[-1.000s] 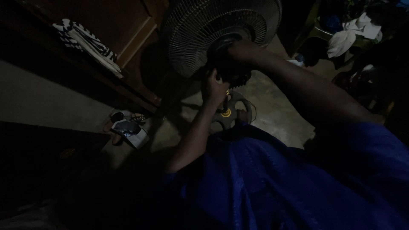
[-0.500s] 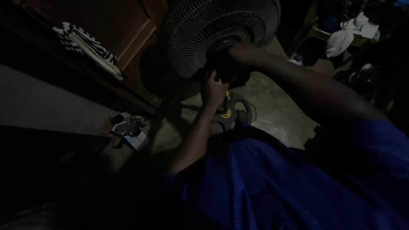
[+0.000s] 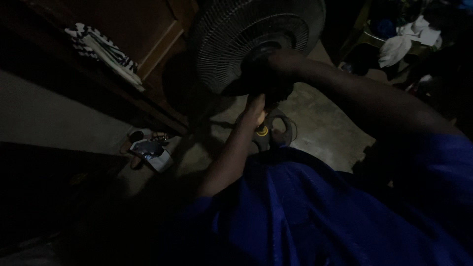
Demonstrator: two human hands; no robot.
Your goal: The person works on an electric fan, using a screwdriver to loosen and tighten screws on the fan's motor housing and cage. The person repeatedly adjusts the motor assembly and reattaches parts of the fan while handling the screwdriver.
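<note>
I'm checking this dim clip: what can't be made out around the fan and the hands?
Head view only:
- Right hand: fingers lost in shadow on the fan hub.
- Left hand: grip hidden by darkness.
- Fan top: cut off by the frame edge.
- Yellow part: too small to identify.

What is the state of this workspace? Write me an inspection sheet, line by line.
Surface: bare concrete floor, dimly lit.
Job's things: standing fan with wire grille; dark motor housing behind it.
Clutter: small white and blue item with sandals on the floor; striped cloth on the wooden cabinet.
Hands: left hand reaches up under the motor housing; right hand rests on it from above. Grip too dark to judge.
Cables: nothing seen.
Surroundings: white cloths on a chair at upper right; the person's blue garment fills the foreground.
</note>
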